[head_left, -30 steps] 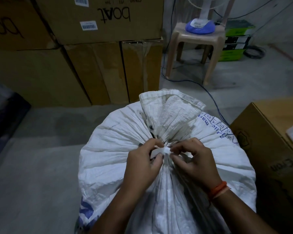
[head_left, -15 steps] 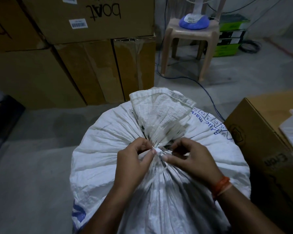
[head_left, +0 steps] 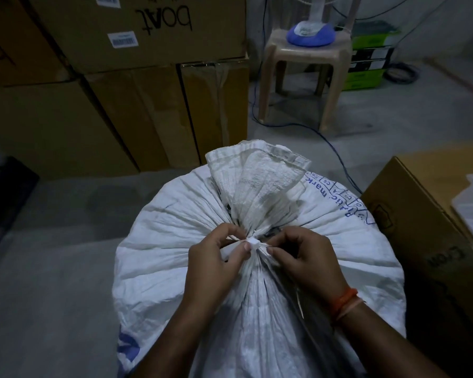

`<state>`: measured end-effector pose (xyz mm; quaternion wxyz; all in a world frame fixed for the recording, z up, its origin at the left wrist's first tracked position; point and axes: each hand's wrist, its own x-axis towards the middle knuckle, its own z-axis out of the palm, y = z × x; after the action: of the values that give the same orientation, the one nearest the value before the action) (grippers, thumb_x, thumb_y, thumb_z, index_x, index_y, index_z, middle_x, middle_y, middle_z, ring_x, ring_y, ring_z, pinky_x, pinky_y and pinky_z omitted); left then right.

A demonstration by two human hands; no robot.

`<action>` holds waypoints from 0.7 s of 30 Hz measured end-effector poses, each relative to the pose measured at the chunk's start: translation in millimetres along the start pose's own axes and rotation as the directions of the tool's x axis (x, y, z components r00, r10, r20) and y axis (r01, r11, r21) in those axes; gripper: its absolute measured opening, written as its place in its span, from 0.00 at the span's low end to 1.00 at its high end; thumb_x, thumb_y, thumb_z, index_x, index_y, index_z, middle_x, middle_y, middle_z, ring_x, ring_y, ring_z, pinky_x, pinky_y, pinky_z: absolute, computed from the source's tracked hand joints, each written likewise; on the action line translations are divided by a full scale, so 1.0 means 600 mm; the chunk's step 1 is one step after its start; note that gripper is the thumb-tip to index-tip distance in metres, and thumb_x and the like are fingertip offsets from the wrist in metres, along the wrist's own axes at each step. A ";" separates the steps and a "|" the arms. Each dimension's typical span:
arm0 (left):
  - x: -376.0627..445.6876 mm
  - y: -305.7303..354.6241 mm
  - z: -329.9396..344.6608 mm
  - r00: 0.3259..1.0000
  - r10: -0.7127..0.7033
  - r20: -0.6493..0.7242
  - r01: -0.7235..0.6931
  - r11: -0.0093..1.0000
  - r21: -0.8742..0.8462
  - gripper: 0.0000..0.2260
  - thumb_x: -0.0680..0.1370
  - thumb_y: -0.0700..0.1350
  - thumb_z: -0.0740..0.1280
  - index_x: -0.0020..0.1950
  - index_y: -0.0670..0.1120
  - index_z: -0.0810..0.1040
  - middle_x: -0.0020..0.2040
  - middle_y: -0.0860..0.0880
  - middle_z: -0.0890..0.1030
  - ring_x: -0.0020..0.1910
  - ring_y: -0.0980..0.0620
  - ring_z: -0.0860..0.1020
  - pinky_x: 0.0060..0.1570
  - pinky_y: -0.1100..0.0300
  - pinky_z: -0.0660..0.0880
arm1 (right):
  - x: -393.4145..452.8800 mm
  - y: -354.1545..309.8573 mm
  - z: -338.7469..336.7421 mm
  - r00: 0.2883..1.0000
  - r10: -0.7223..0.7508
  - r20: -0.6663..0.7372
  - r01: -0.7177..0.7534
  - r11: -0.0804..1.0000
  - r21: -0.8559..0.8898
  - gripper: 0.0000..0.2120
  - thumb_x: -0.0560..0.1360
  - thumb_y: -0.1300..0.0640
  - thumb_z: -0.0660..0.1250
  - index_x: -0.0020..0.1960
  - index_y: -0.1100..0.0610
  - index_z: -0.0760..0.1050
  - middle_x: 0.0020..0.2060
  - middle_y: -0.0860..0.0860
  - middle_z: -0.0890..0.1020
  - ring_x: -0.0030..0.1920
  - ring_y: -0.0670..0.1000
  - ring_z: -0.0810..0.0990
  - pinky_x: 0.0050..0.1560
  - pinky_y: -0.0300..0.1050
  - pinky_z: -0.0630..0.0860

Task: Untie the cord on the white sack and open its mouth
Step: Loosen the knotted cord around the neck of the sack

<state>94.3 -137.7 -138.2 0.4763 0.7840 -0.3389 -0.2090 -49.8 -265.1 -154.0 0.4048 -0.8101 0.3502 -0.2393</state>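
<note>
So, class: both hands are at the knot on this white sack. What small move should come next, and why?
Probably pick one strand loose: the cord's knot is tight, pinched between the left hand and right hand, and the sack mouth is bunched shut.

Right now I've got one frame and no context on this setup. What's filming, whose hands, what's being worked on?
There is no machine here: a person wears a wide-angle camera on the head, looking forward and down at their own bare hands. This is the only view.

A full white sack stands on a grey floor, its mouth bunched shut above a white cord. The left hand and the right hand pinch at the knot from either side; it is still tied.

Around it are stacked cardboard boxes, another carton at right, and a plastic stool carrying a fan's blue base.
</note>
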 end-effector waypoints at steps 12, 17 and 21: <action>-0.003 -0.001 0.005 0.991 -0.128 0.030 0.132 0.955 -0.264 0.06 0.77 0.37 0.77 0.45 0.47 0.83 0.42 0.48 0.90 0.42 0.49 0.90 0.47 0.33 0.84 | -0.001 0.006 0.015 0.993 -0.098 -0.067 0.102 0.994 0.049 0.07 0.68 0.63 0.79 0.37 0.54 0.83 0.33 0.46 0.81 0.37 0.44 0.80 0.37 0.35 0.73; -0.002 -0.003 0.010 0.987 -0.156 0.030 0.158 0.938 -0.307 0.06 0.77 0.36 0.77 0.44 0.46 0.83 0.42 0.48 0.89 0.43 0.47 0.90 0.45 0.27 0.82 | -0.001 0.010 0.016 0.996 -0.066 -0.056 0.072 0.991 0.110 0.06 0.69 0.62 0.79 0.37 0.55 0.83 0.33 0.48 0.82 0.36 0.47 0.81 0.37 0.42 0.75; 0.000 -0.005 0.012 0.986 -0.163 0.028 0.164 0.933 -0.321 0.06 0.77 0.36 0.77 0.44 0.44 0.83 0.42 0.48 0.89 0.42 0.47 0.90 0.45 0.26 0.82 | -0.001 0.013 0.021 0.999 0.003 -0.039 0.005 0.983 0.185 0.06 0.69 0.61 0.80 0.37 0.55 0.83 0.34 0.49 0.84 0.37 0.47 0.83 0.39 0.45 0.78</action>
<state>90.2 -141.1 -144.0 0.5789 0.7209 -0.2340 -0.3009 -44.5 -262.0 -167.8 0.4715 -0.7642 0.3338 -0.2868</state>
